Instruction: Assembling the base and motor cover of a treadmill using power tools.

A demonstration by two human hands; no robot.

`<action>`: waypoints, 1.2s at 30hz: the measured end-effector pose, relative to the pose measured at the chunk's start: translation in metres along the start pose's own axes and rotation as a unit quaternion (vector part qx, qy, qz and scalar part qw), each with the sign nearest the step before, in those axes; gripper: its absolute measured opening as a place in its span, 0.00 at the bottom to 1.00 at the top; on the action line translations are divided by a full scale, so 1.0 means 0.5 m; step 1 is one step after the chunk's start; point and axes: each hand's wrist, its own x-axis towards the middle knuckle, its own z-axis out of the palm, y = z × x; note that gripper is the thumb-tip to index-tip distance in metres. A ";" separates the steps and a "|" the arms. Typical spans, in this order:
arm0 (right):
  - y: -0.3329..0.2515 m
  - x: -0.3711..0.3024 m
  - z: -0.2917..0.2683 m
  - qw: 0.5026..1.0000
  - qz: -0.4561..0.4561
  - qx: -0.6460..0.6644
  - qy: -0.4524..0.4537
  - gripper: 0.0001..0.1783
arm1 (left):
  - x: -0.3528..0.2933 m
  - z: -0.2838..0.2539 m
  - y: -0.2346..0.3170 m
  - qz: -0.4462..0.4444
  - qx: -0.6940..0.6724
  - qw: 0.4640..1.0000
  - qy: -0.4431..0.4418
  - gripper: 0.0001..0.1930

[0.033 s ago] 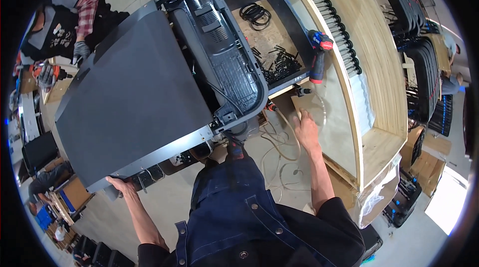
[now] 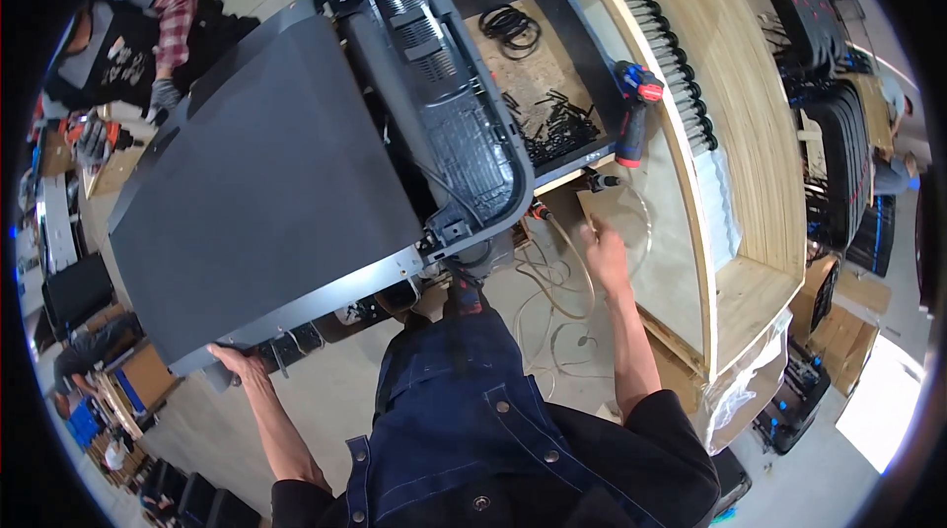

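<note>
A treadmill with a wide dark belt deck point(image 2: 266, 173) and an uncovered black motor bay point(image 2: 464, 148) lies before me, tilted across the view. My left hand point(image 2: 237, 362) grips the near left corner of its metal side rail, thumb on top and fingers underneath. My right hand point(image 2: 606, 254) hangs in the air right of the motor bay, below the parts tray, its fingers loosely bent and a little smeared. I see nothing held in it. Closest to it are a brown board behind and a beige air hose point(image 2: 572, 242) on its left.
A dark tray point(image 2: 543, 65) holds black screws and coiled black cable. A red-and-blue cordless driver point(image 2: 633, 114) rests at its right edge. Right of that stands a wooden bin point(image 2: 755, 183) with a row of rollers. A co-worker's gloved hand point(image 2: 165, 94) is near the deck's far left side.
My right hand has shifted slightly and its fingers look more smeared. The view has moved a little. My left hand keeps its hold on the treadmill.
</note>
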 end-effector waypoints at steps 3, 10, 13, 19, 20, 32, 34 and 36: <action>0.181 0.139 0.112 0.942 0.208 0.180 -0.194 0.24 | 0.011 -0.096 0.061 -0.021 -0.010 0.999 0.032 0.39; 0.422 0.356 0.227 0.871 0.232 0.432 0.020 0.19 | 0.066 -0.049 -0.032 -0.056 0.040 0.997 -0.033 0.35; 0.422 0.370 0.208 0.880 0.240 0.400 0.091 0.19 | 0.044 -0.148 -0.018 -0.090 0.153 0.974 -0.144 0.37; 0.256 0.261 0.046 0.984 0.135 0.100 0.064 0.26 | 0.068 -0.362 -0.154 -0.175 0.324 0.926 -0.082 0.30; 0.225 0.217 0.005 0.977 0.086 0.189 0.046 0.27 | 0.083 -0.394 -0.182 -0.178 0.332 0.924 -0.063 0.27; -0.094 -0.332 -0.312 0.764 0.009 0.641 0.071 0.40 | 0.434 -0.456 -0.267 0.188 0.571 0.798 -0.032 0.11; -0.144 -0.419 -0.325 0.677 0.005 0.734 0.052 0.44 | 0.472 -0.467 -0.274 0.223 0.596 0.768 -0.074 0.11; -0.292 -0.482 -0.248 0.588 -0.066 0.794 0.138 0.45 | 0.489 -0.489 -0.287 0.305 0.622 0.713 -0.108 0.11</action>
